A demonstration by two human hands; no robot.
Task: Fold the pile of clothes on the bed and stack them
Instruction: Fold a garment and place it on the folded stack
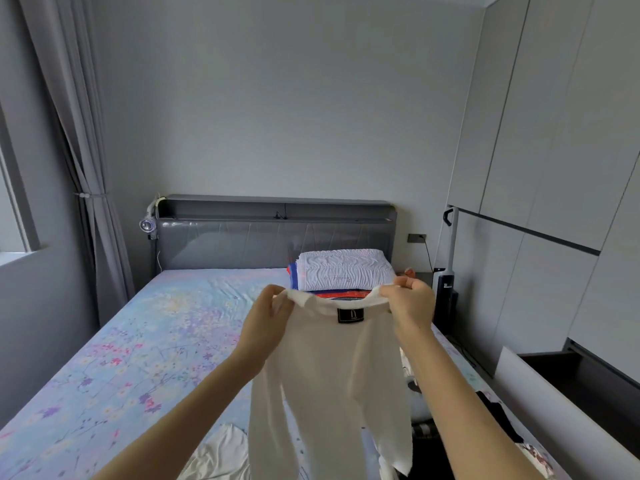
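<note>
Floral-sheeted bed (121, 358); pillow (343, 270) atop striped cloth (293, 277) at its head; loose clothes (491, 417) near right.

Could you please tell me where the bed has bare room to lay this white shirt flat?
The floral sheet is bare at left and middle, from the headboard to the crumpled garment at the near edge. The right side is crowded: the pillow at the head, unfolded clothes nearer.

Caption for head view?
Left hand and right hand hold a white garment up by its top band above the floral bed, loose clothes below.
</note>
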